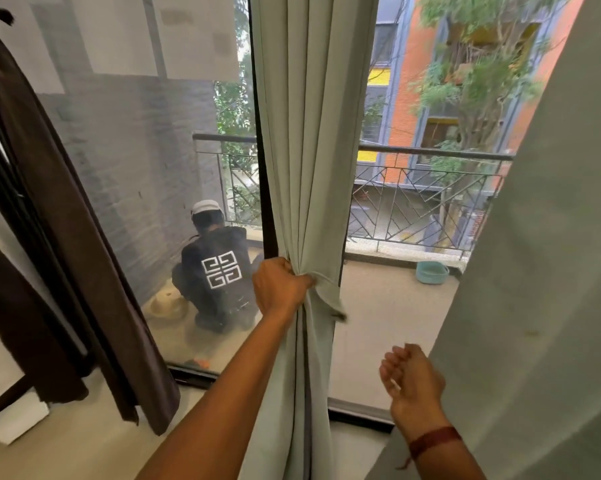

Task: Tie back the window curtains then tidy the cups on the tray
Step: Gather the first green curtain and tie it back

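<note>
A pale green curtain [309,133] hangs in the middle of the tall window, bunched into folds. My left hand [278,287] grips the gathered fabric at about waist height, arm stretched forward. My right hand [409,375] hovers lower right with relaxed, slightly curled fingers, holding nothing, between the middle curtain and a second pale green curtain [551,271] that fills the right side. A dark brown curtain [60,202] hangs at the left, tied at the top. No cups or tray are in view.
The dark window frame [267,209] stands behind the gathered curtain. Beyond the glass a person [219,271] crouches on the balcony by a railing [430,188]; a teal bowl [430,271] lies there. A white box [18,420] sits on the floor at left.
</note>
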